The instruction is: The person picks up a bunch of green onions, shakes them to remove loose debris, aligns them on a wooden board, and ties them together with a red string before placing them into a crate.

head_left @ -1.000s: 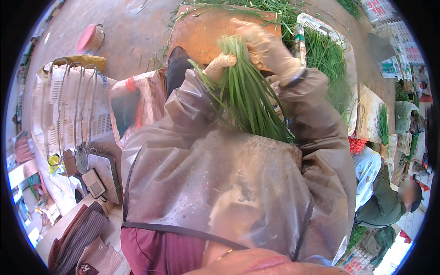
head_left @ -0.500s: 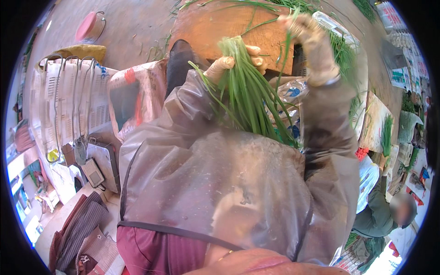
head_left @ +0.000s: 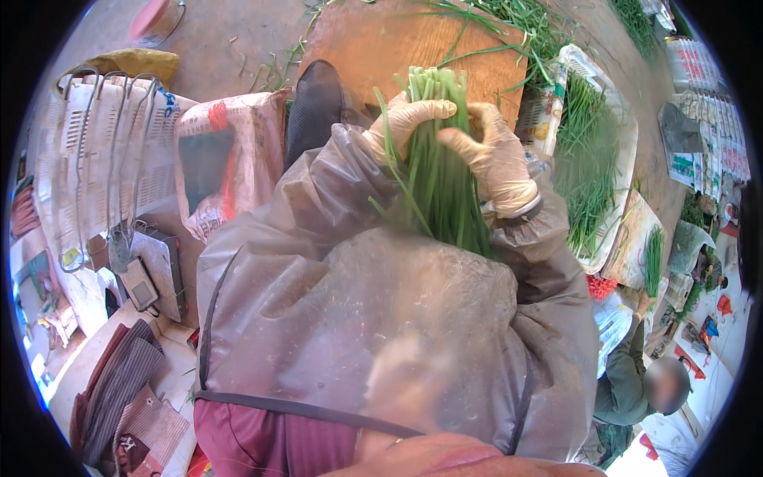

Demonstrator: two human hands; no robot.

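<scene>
A bunch of long green chives (head_left: 439,171) stands upright in front of my chest, cut ends up. My left hand (head_left: 401,122), in a pale glove, is closed around its left side near the top. My right hand (head_left: 494,157), also gloved, wraps the bunch from the right. Both hands hold the same bunch above a brown wooden board (head_left: 373,48). A clear plastic apron (head_left: 381,318) covers my front and hides the bunch's lower end.
More chives lie in a white tray (head_left: 592,171) to the right and on the board's far edge. A printed sack (head_left: 218,159) and a white wire rack (head_left: 95,151) stand at left. Another person (head_left: 636,374) crouches at lower right. Folded cloth (head_left: 119,397) lies at lower left.
My right hand has come down from high at the right and closed on the bunch beside my left hand. The chives went from fanned and tilted to gathered and upright.
</scene>
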